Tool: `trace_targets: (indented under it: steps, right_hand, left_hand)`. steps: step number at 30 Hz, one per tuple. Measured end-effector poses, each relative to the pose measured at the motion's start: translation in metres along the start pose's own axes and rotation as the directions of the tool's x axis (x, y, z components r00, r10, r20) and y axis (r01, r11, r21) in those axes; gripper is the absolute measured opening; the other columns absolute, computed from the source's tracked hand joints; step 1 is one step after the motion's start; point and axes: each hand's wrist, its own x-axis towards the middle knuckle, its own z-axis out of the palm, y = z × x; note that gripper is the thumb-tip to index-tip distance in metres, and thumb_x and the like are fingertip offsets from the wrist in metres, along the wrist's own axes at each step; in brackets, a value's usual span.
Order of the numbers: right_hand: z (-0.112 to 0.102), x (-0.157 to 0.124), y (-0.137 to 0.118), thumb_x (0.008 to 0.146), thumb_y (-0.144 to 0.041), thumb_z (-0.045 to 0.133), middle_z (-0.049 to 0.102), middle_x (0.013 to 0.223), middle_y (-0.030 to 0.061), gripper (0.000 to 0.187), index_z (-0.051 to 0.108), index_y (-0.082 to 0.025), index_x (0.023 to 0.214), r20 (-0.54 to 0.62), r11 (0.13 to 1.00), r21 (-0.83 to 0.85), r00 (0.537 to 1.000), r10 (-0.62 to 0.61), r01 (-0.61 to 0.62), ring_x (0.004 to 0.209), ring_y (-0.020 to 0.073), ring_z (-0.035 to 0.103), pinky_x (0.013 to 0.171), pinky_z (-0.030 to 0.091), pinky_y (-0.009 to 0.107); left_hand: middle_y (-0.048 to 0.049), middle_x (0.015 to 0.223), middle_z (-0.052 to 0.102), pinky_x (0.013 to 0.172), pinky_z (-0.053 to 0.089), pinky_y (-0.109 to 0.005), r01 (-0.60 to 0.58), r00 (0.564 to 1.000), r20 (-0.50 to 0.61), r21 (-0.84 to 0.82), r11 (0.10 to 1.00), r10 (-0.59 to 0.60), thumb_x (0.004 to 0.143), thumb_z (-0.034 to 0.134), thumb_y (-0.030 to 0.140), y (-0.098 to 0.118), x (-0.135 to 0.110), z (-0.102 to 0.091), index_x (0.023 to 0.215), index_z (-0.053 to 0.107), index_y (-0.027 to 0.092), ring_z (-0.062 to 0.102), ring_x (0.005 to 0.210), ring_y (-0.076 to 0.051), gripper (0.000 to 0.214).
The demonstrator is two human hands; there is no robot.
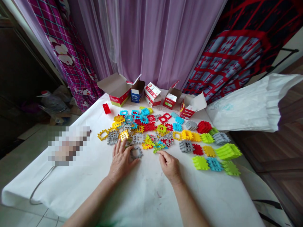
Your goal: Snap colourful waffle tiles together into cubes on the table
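Note:
My left hand (121,160) lies palm down with its fingers spread at the front of a heap of plastic building pieces. Its fingertips touch a yellow window-shaped piece (123,135). A grey ring-shaped piece (136,152) lies beside the thumb, partly hidden by the hand. My right hand (169,165) is curled, its index fingertip at the edge of a green triangular piece (158,147). Whether anything is inside those fingers is hidden. The mixed pieces around include grey window pieces (138,138), red pieces (150,126) and blue pieces (143,119).
Pieces stand sorted by colour in stacks on the right, such as a green stack (228,152) and a grey stack (186,146). Several open boxes (170,97) line the back. A red tray (106,108), a blurred-out object (69,146) with a cable, and a white sack (251,107) lie at the sides.

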Motion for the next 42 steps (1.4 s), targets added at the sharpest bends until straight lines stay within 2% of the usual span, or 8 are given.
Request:
trace_targets:
  steps: [4,9,13,19,23,27,37,42]
  right_hand:
    - [0.001,-0.001,-0.001,0.094,-0.029,0.042,0.078,0.092,0.0056,0.035,0.075,-0.023,0.101,-0.011,1.0,0.0,1.0,-0.012,0.012,0.08,0.0175,0.074,0.075,0.055,0.023]
    - [0.0,-0.001,-0.005,0.094,-0.029,0.04,0.078,0.092,0.0071,0.037,0.076,-0.022,0.099,-0.066,1.0,0.005,0.998,0.016,-0.016,0.08,0.0182,0.073,0.075,0.055,0.024]
    - [-0.002,-0.005,-0.005,0.094,-0.029,0.041,0.078,0.092,0.0063,0.036,0.076,-0.023,0.1,-0.086,0.999,0.008,0.996,0.035,-0.035,0.08,0.0184,0.073,0.076,0.056,0.024]
    - [-0.003,-0.01,-0.006,0.093,-0.026,0.041,0.078,0.093,0.0059,0.035,0.074,-0.022,0.104,-0.045,0.999,-0.042,0.999,0.017,-0.018,0.082,0.0189,0.073,0.076,0.055,0.026]
    - [-0.004,-0.005,-0.017,0.09,-0.028,0.048,0.076,0.082,0.0045,0.034,0.071,-0.02,0.115,0.053,0.993,-0.119,0.998,0.028,-0.021,0.077,0.0185,0.071,0.073,0.052,0.025]
    - [-0.003,0.001,-0.035,0.085,-0.034,0.061,0.072,0.074,0.0008,0.044,0.065,-0.019,0.126,0.114,0.986,-0.166,0.992,0.048,-0.029,0.073,0.017,0.068,0.071,0.048,0.023]
    - [0.004,0.005,-0.044,0.082,-0.034,0.07,0.075,0.091,0.0041,0.037,0.067,-0.021,0.117,0.152,0.966,-0.258,0.988,0.037,0.003,0.084,0.0193,0.069,0.074,0.047,0.026]
    - [0.006,0.001,-0.043,0.083,-0.03,0.07,0.074,0.082,0.0019,0.038,0.065,-0.019,0.118,0.128,0.973,-0.23,0.992,0.008,0.022,0.079,0.0187,0.068,0.074,0.047,0.027]
  left_hand:
    - [-0.0142,0.158,0.036,0.115,0.026,-0.066,-0.054,0.998,0.019,-0.02,0.998,0.054,0.074,0.075,0.041,0.004,-0.001,-0.003,0.116,0.066,0.023,0.023,0.148,-0.043,0.046]
    - [-0.0122,0.159,0.036,0.117,0.026,-0.062,-0.228,0.971,0.06,-0.054,0.972,0.231,0.074,0.077,0.037,0.016,0.008,0.0,0.12,0.065,0.027,0.023,0.149,-0.039,0.049]
    - [-0.0085,0.161,0.033,0.118,0.022,-0.062,-0.34,0.932,0.117,-0.044,0.94,0.342,0.084,0.066,0.028,0.015,0.028,0.002,0.131,0.061,0.035,0.021,0.15,-0.036,0.048]
    - [-0.008,0.156,0.042,0.117,0.023,-0.059,-0.284,0.958,0.036,-0.021,0.959,0.284,0.091,0.05,0.019,-0.002,0.035,-0.004,0.131,0.062,0.034,0.027,0.149,-0.032,0.044]
    - [-0.0079,0.149,0.05,0.117,0.025,-0.06,-0.278,0.96,0.029,-0.038,0.96,0.279,0.091,0.055,0.034,0.002,0.026,-0.004,0.112,0.072,0.031,0.031,0.146,-0.033,0.026]
    - [-0.0081,0.149,0.051,0.116,0.025,-0.061,-0.285,0.957,0.048,-0.025,0.958,0.286,0.086,0.063,0.038,0.009,0.025,0.001,0.112,0.072,0.032,0.033,0.145,-0.036,0.028]
    - [-0.0069,0.144,0.056,0.113,0.03,-0.061,-0.351,0.936,-0.019,-0.072,0.933,0.351,0.087,0.062,0.035,0.0,0.028,0.011,0.105,0.073,0.03,0.04,0.141,-0.036,0.022]
    - [-0.0071,0.135,0.063,0.107,0.039,-0.057,-0.392,0.92,-0.088,-0.149,0.908,0.382,0.089,0.06,0.039,0.001,0.031,0.009,0.1,0.073,0.029,0.049,0.133,-0.034,0.019]
